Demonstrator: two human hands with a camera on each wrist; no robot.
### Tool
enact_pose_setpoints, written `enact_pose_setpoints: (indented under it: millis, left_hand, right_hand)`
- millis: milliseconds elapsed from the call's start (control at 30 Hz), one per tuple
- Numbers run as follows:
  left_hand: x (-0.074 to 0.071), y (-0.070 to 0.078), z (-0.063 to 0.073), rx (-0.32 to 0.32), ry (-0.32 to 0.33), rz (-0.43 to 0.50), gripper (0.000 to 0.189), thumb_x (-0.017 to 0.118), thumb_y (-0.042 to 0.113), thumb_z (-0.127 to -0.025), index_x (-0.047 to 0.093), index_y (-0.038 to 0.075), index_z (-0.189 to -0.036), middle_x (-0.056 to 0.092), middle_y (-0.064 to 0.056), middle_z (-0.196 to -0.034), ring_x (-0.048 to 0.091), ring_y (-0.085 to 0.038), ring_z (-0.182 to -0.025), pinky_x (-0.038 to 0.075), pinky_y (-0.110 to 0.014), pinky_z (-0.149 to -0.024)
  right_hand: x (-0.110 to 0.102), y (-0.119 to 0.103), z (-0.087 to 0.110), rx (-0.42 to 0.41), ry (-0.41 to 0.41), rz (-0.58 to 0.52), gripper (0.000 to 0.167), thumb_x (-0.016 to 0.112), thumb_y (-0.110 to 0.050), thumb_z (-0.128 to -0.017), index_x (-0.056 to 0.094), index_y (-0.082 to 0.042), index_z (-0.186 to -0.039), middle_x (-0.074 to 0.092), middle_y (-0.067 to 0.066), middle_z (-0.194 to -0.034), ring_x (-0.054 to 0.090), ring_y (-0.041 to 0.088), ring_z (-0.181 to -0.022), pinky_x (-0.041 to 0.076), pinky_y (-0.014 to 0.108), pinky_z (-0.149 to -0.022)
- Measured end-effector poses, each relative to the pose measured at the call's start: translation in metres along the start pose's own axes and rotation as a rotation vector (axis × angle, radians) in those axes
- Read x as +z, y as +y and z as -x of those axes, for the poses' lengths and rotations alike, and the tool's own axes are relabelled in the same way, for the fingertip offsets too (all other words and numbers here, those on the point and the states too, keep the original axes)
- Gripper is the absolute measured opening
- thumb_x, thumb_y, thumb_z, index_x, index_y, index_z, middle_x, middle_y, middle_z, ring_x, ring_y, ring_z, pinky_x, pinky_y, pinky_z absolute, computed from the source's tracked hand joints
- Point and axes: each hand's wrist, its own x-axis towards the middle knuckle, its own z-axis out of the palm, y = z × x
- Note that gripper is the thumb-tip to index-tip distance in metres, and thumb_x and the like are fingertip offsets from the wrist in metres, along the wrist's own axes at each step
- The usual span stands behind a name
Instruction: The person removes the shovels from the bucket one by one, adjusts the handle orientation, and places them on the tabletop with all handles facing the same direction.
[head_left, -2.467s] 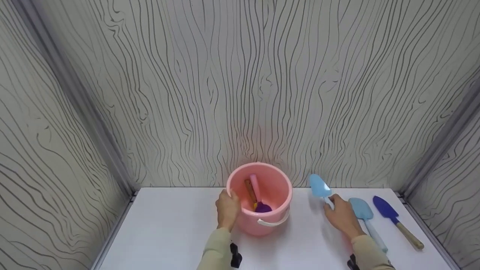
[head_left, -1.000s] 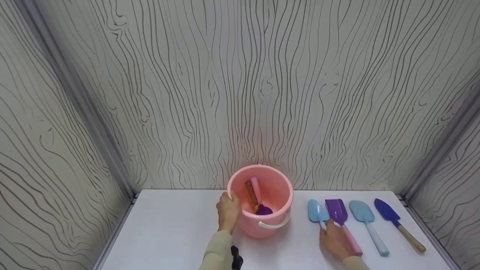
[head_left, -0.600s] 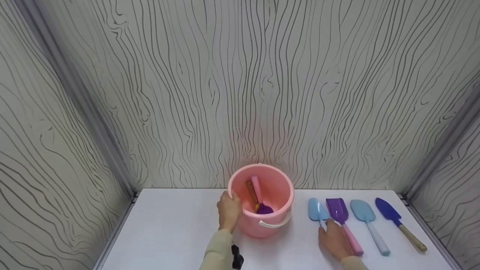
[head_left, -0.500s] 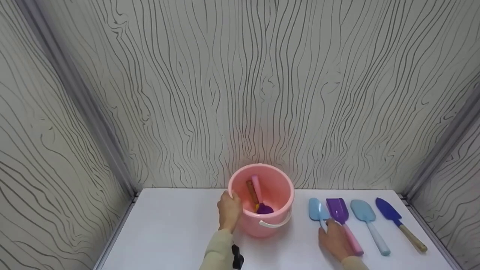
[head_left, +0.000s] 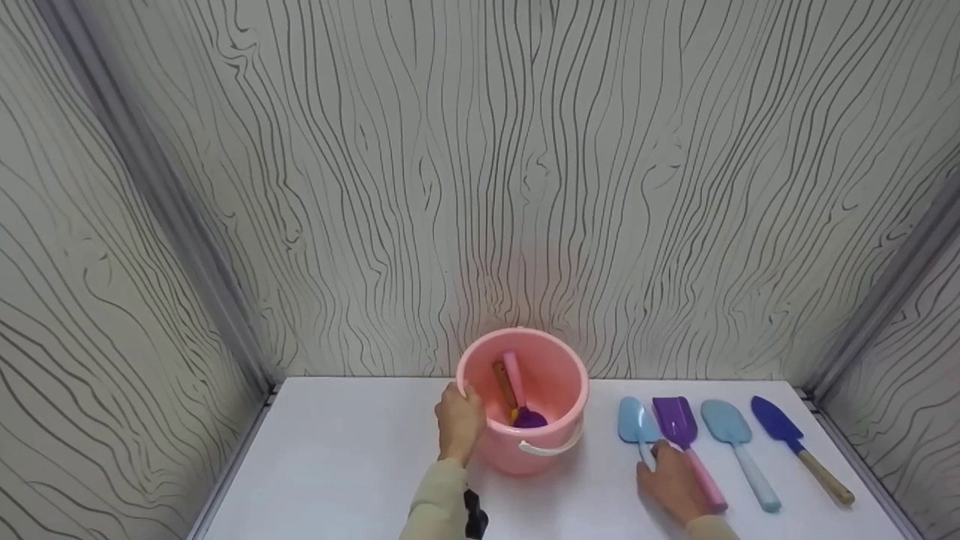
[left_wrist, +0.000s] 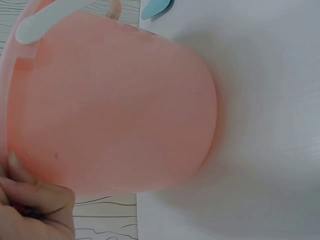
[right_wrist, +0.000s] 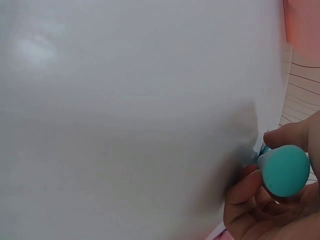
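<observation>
My left hand [head_left: 459, 421] grips the left rim of a pink bucket [head_left: 504, 454], thumb at the rim and fingers outside. Inside the bucket lean a shovel with a pink handle [head_left: 513, 375] and purple blade, and a tool with a brown handle [head_left: 501, 384] and some yellow. My right hand [head_left: 673, 484] holds a light blue shovel [head_left: 636, 420] by its handle, blade pointing away, low over the white table. In the right wrist view the teal handle end [right_wrist: 286, 172] shows between thumb and curled fingers.
Right of the held shovel lie a purple shovel [head_left: 675, 420] with a pink handle, a pale blue shovel [head_left: 726, 421] and a dark blue trowel [head_left: 776, 420] with a wooden handle. A white bail [head_left: 551, 448] hangs on the bucket's front. Wood-patterned panels [head_left: 525, 187] enclose the white table [head_left: 337, 450].
My right hand has lowered the light blue shovel from a raised position to beside the purple shovel, which now shows. Over the last half second little moves. My left hand stays on the bucket.
</observation>
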Motion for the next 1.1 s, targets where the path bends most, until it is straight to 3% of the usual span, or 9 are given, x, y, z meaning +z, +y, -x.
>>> enact_pose_setpoints:
  millis: [167, 333, 500, 633, 767, 933, 1100]
  left_hand:
    - [-0.001, -0.001, 0.002, -0.016, -0.010, 0.004, 0.037, 0.048, 0.020, -0.113, 0.062, -0.009, -0.131, 0.075, -0.020, -0.110, 0.075, -0.027, -0.097, 0.064, -0.043, -0.082]
    - [-0.001, -0.005, 0.003, -0.015, -0.001, -0.009, 0.035, 0.048, 0.020, -0.113, 0.063, -0.008, -0.127, 0.075, -0.019, -0.105, 0.075, -0.026, -0.092, 0.064, -0.042, -0.077]
    - [-0.001, -0.007, 0.004, -0.001, 0.015, -0.008, 0.033, 0.049, 0.020, -0.112, 0.065, -0.008, -0.119, 0.073, -0.017, -0.096, 0.072, -0.023, -0.083, 0.061, -0.039, -0.069]
    - [-0.003, -0.007, 0.005, -0.026, -0.005, 0.013, 0.034, 0.049, 0.021, -0.112, 0.063, -0.008, -0.122, 0.073, -0.016, -0.098, 0.071, -0.022, -0.082, 0.062, -0.037, -0.068]
    - [-0.004, -0.006, 0.006, -0.041, -0.014, 0.013, 0.034, 0.048, 0.021, -0.113, 0.063, -0.008, -0.124, 0.072, -0.016, -0.097, 0.071, -0.021, -0.082, 0.062, -0.036, -0.068]
    - [-0.006, -0.005, 0.004, -0.035, 0.013, 0.006, 0.033, 0.050, 0.020, -0.112, 0.064, -0.008, -0.121, 0.073, -0.016, -0.096, 0.072, -0.022, -0.081, 0.062, -0.037, -0.068]
    - [-0.005, -0.005, 0.003, -0.026, 0.007, 0.018, 0.034, 0.050, 0.020, -0.112, 0.064, -0.008, -0.122, 0.074, -0.017, -0.096, 0.073, -0.022, -0.081, 0.062, -0.036, -0.068]
  right_hand:
    - [-0.001, -0.001, 0.002, 0.006, -0.015, 0.018, 0.032, 0.066, -0.015, -0.099, 0.059, 0.011, -0.114, 0.066, 0.015, -0.094, 0.065, 0.024, -0.085, 0.059, 0.051, -0.085]
    - [-0.002, -0.002, 0.005, -0.004, -0.027, 0.038, 0.036, 0.068, -0.017, -0.098, 0.059, 0.013, -0.116, 0.067, 0.018, -0.098, 0.067, 0.029, -0.091, 0.059, 0.054, -0.089]
    - [-0.007, -0.006, 0.006, -0.084, 0.043, 0.090, 0.042, 0.071, -0.016, -0.095, 0.059, 0.017, -0.117, 0.067, 0.025, -0.104, 0.068, 0.043, -0.100, 0.056, 0.060, -0.093]
    - [-0.016, -0.018, 0.004, -0.100, 0.110, 0.108, 0.047, 0.071, -0.018, -0.095, 0.058, 0.016, -0.124, 0.063, 0.028, -0.110, 0.065, 0.046, -0.107, 0.054, 0.062, -0.096]
    - [-0.027, -0.044, 0.003, -0.162, 0.214, 0.043, 0.039, 0.071, -0.015, -0.097, 0.061, 0.010, -0.125, 0.062, 0.024, -0.114, 0.064, 0.040, -0.107, 0.055, 0.058, -0.094]
    - [-0.040, -0.095, -0.004, -0.358, 0.352, -0.045, 0.026, 0.070, -0.011, -0.100, 0.068, 0.002, -0.123, 0.067, 0.017, -0.118, 0.065, 0.036, -0.110, 0.056, 0.055, -0.094]
    - [-0.049, -0.143, -0.013, -0.549, 0.348, -0.073, 0.021, 0.072, -0.010, -0.101, 0.072, -0.005, -0.121, 0.069, 0.011, -0.120, 0.067, 0.033, -0.117, 0.057, 0.054, -0.101]
